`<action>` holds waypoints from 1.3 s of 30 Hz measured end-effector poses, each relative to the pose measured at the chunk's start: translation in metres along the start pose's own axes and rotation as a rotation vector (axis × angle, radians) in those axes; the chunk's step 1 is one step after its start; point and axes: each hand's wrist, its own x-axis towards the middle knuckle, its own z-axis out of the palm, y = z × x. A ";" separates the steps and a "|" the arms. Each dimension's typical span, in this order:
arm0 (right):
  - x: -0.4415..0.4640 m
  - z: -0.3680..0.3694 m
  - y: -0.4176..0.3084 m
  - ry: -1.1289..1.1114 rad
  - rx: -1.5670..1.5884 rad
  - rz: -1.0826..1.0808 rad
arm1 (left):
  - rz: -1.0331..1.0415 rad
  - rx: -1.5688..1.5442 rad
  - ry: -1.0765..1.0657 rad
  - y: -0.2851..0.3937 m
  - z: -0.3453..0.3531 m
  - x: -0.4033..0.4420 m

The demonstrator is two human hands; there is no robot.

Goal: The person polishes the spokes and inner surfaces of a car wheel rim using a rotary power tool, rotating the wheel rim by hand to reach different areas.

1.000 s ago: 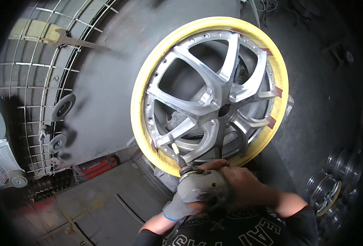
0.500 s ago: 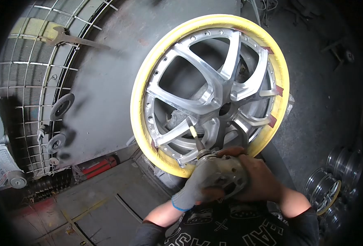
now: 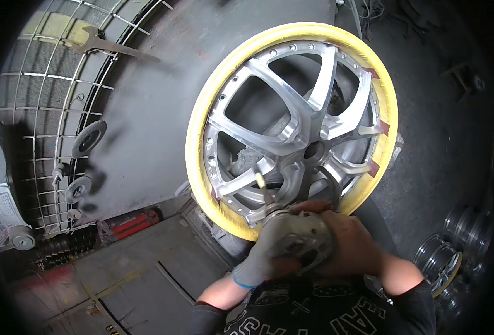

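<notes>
A silver multi-spoke wheel rim (image 3: 277, 88) is propped at a tilt in front of me, its outer lip wrapped in yellow covering (image 3: 195, 153) with dark red patches of tape (image 3: 384, 128). My left hand (image 3: 258, 254), in a grey glove with a blue cuff, is closed around the front of a grey die grinder (image 3: 309, 237). Bare, my right hand (image 3: 355, 240) grips the same tool from the other side; its fingers are partly hidden. The grinder's pale bit (image 3: 261, 180) points up over a lower-left spoke; contact cannot be made out.
Left, a wrench (image 3: 93, 42) and worn abrasive discs (image 3: 89, 138) are at a wire grid (image 3: 35, 73). A grey panel (image 3: 141, 134) stands behind the wheel. A red object (image 3: 132, 223) lies lower left. More wheels (image 3: 439, 259) are stacked at lower right.
The wheel and surroundings sit slightly further right in view, as my view shifts. Both hands keep hold of the grinder, whose bit is slightly lower relative to the spoke.
</notes>
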 end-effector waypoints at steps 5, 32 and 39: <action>-0.002 -0.008 0.003 0.050 0.075 0.065 | 0.109 0.202 -0.035 -0.027 -0.009 0.000; 0.008 0.004 0.000 -0.012 -0.082 -0.082 | 0.051 0.093 -0.020 -0.023 -0.022 -0.012; 0.022 0.026 -0.020 -0.074 -0.090 -0.145 | 0.052 0.095 0.190 0.002 -0.013 -0.039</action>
